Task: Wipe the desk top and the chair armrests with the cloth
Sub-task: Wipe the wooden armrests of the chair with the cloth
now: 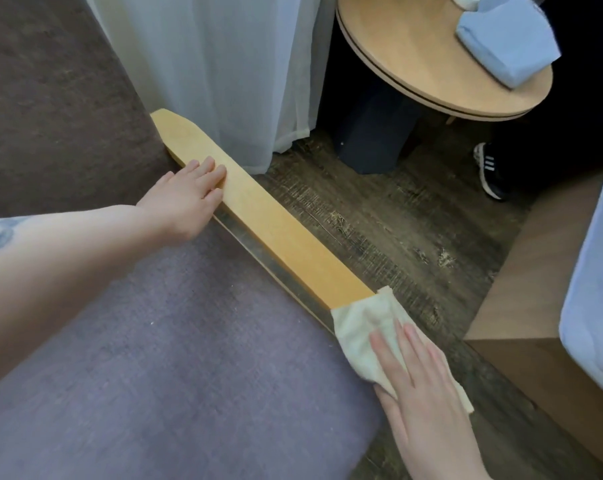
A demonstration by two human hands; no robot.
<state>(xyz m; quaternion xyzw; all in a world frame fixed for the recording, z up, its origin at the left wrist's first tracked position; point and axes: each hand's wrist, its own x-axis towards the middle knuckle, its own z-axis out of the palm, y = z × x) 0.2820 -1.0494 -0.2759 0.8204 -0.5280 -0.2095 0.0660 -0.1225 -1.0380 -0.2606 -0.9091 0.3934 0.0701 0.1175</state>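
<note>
**Cloth on the near end of the armrest**

I see my right hand (421, 386) lying flat and open, palm down, pressing the pale cloth (366, 327) onto the near end of the wooden armrest (269, 220). My left hand (186, 195) rests open farther up, fingers (213, 169) laid over the armrest's top near its pointed far end. The grey seat (154, 358) lies to the left of the armrest. Beyond, a round tabletop (407, 46) carries a folded blue cloth (501, 43), well apart from both hands.
</note>
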